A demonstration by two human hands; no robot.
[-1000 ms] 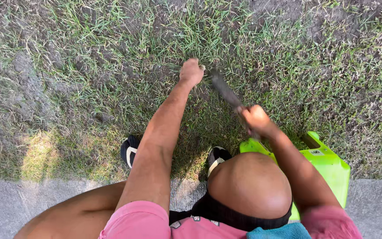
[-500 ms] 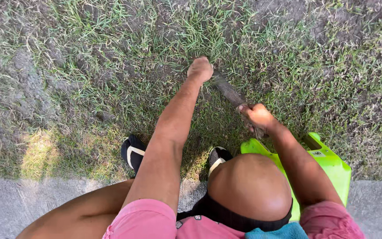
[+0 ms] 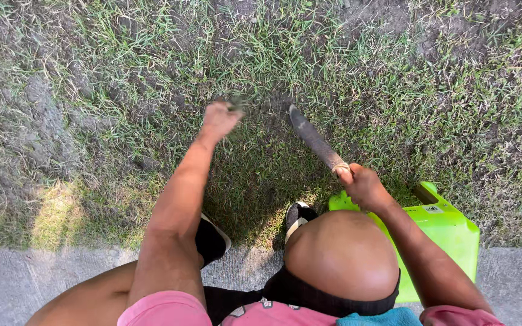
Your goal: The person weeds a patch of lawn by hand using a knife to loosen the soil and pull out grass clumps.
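Left hand: we see the left hand (image 3: 219, 119) stretched out over the grass (image 3: 122, 72), closed into a fist with a small tuft of grass blades (image 3: 235, 104) sticking out of its top – the grip is tight on that tuft.
Right hand: the right hand (image 3: 362, 185) is wrapped firmly around the handle of a knife (image 3: 316, 140), its grip shut on it.
Knife: a long dark blade with a pale band where it meets the handle; it slants up and away from the right hand, its tip over the grass just beside the left hand, the two not touching.
Dustpan: a bright green dustpan (image 3: 448, 232) lies right below and beside the right hand, half on the grass, half on the kerb (image 3: 43, 278); its brown handle points away toward the grass.
Kerb: a grey concrete strip that runs along the grass edge, nearer to us than the dustpan's far end.
Shoes: two dark shoes (image 3: 212, 238) with white trim stand at the grass edge, to the side of the dustpan, under the arms.
Knees: we look down on a bare knee (image 3: 342, 253) right beside the dustpan – pink shorts (image 3: 164, 308) show at the bottom edge.
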